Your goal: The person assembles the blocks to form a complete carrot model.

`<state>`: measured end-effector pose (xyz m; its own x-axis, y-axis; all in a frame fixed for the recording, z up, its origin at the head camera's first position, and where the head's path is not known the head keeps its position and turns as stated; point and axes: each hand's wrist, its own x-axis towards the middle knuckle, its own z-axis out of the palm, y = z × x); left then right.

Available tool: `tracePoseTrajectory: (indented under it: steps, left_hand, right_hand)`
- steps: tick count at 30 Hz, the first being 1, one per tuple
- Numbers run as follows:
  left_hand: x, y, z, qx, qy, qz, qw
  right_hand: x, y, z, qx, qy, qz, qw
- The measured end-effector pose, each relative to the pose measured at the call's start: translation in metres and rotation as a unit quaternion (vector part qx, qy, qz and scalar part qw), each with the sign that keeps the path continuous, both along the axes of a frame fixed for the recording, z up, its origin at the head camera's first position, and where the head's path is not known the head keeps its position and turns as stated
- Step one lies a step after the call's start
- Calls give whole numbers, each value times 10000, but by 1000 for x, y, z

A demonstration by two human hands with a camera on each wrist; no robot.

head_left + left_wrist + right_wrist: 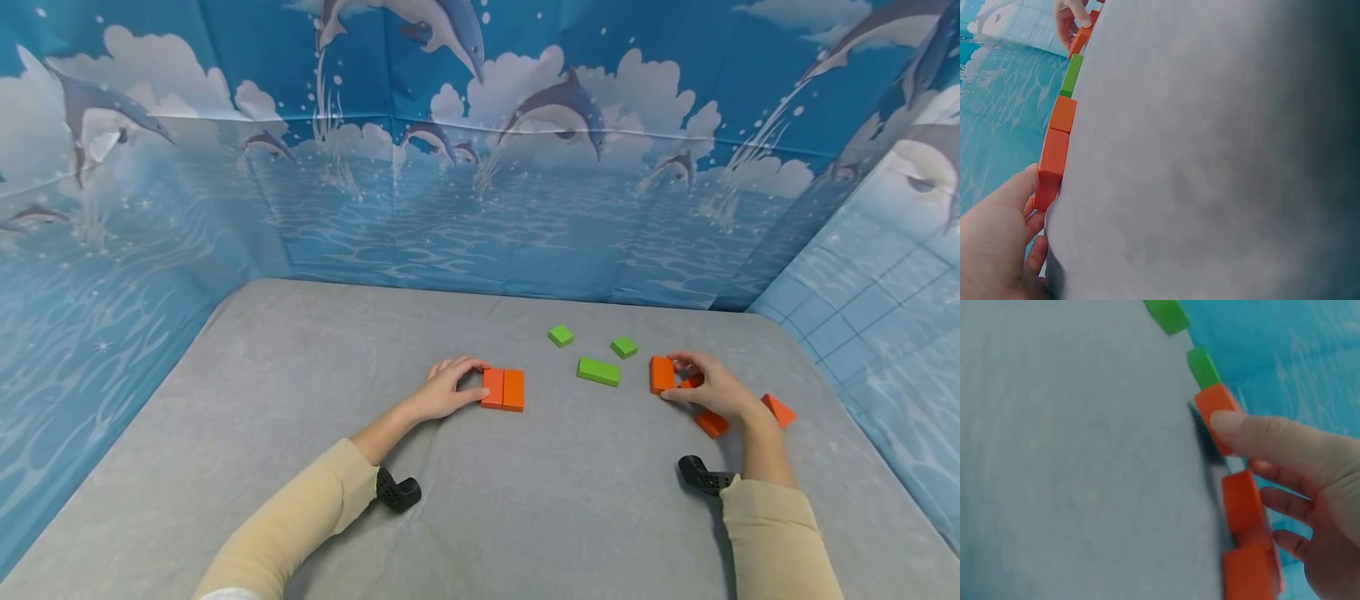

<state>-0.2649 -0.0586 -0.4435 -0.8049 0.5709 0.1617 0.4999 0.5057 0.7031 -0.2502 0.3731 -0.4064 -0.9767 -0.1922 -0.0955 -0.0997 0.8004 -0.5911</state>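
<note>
Two orange rectangular blocks lie side by side in the head view. My left hand [444, 390] pinches the left orange block [492, 388] with the thumb near one end and a finger near the other. Against its right side rests the second orange block [513, 391]. Over to the right, my right hand [712, 388] holds another orange block [662, 375] between thumb and fingers. A shadow shows beneath that block in the right wrist view. Under and beside the right hand are more orange pieces, including a block [712, 423] and a triangular block [778, 410]; the hand partly covers one.
Between the hands lies a long green block [598, 372], with two small green blocks, one at left [561, 336] and one at right [624, 347], behind it. All stand on a grey cloth-covered table [525, 508]. A blue dolphin-print curtain [465, 225] borders the back and sides.
</note>
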Motion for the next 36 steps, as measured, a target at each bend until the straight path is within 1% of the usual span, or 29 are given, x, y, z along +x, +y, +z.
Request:
tracePoseTrajectory:
  steps: [4,7,9,13,19,24,31,36]
  left_hand:
    - [-1,0,-1,6,27,1,10000]
    - [-1,0,-2,35,48,-2,10000]
    - [-2,0,-3,21,63,5,10000]
    - [-2,0,-2,-2,68,3,10000]
    - [-1,0,0,14,97,-10,10000]
    - [-1,0,0,-2,100,20,9999]
    - [0,0,-1,-22,140,21,9999]
    - [-1,0,-1,-15,100,-1,9999]
  right_hand:
    - [0,-12,11,-139,278,229,9993]
    - [1,-31,19,-351,502,480,9970]
    - [2,-46,22,-534,502,594,9955]
    - [4,-77,23,-975,488,884,9901]
    - [7,-120,14,-1202,335,1147,9855]
    - [7,-145,4,-1299,351,1357,9816]
    - [3,-160,-12,-1287,309,1476,9802]
    - [2,-164,-18,-1278,215,1463,9807]
